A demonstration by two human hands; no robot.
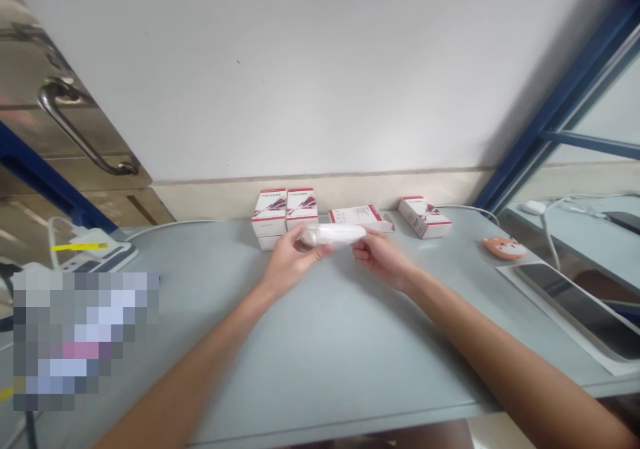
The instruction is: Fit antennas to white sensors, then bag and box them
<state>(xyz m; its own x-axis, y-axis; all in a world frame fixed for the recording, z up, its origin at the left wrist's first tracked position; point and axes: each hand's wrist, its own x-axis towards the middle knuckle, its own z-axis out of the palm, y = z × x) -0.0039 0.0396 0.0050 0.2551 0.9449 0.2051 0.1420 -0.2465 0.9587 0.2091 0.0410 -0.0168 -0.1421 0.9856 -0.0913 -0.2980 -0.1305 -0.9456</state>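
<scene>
Grey desk (330, 362), white wall (300, 69) (left grip (295, 259) and right grip (380, 259) closed around white bundle (334, 236))

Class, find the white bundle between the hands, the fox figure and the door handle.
white bundle (333, 236): head view, middle.
fox figure (505, 248): head view, face.
door handle (75, 136): head view, bar.
</scene>
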